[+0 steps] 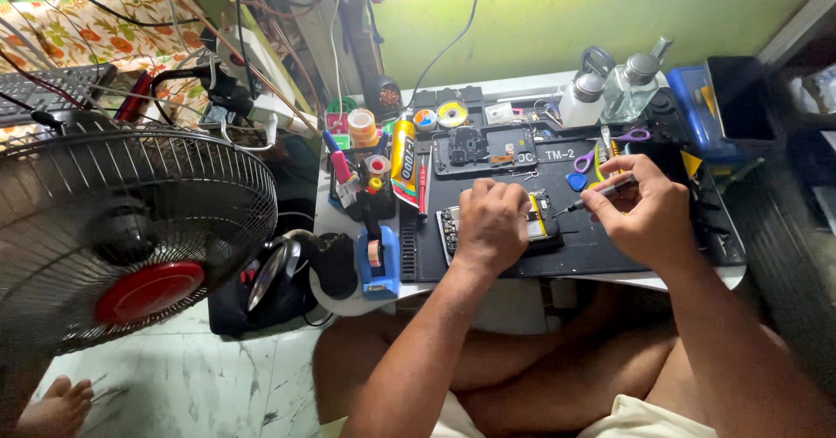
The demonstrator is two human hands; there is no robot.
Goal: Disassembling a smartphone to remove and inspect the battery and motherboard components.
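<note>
— What did you have at the left edge of the surface (610,259)?

— A blue tape dispenser (380,262) at the near-left corner, and a yellow glue tube (402,161) lying farther back. I left both alone.

— And the phone?

— The opened phone (540,220) lay on the black mat (601,238), near the front edge at the middle. My left hand (490,225) rested on it, knuckles up, fingers curled down over its left half, wrist bent; I cannot tell how firmly that grip pressed.

— The right?

— My right hand (644,216) hovered just beside the phone, grip pinching a slim screwdriver (596,194) between thumb and fingertips, the tip angled down-left toward the phone's upper right corner. The forearm came in from the near-right corner.

— How would you do it well?

— I judged it best to keep the phone pinned flat, hold the driver nearly square to the screw, and turn lightly so the tip would not slip across the board. Spare scissors (588,155) and bottles (610,90) stood at the far-right corner, well apart.
</note>
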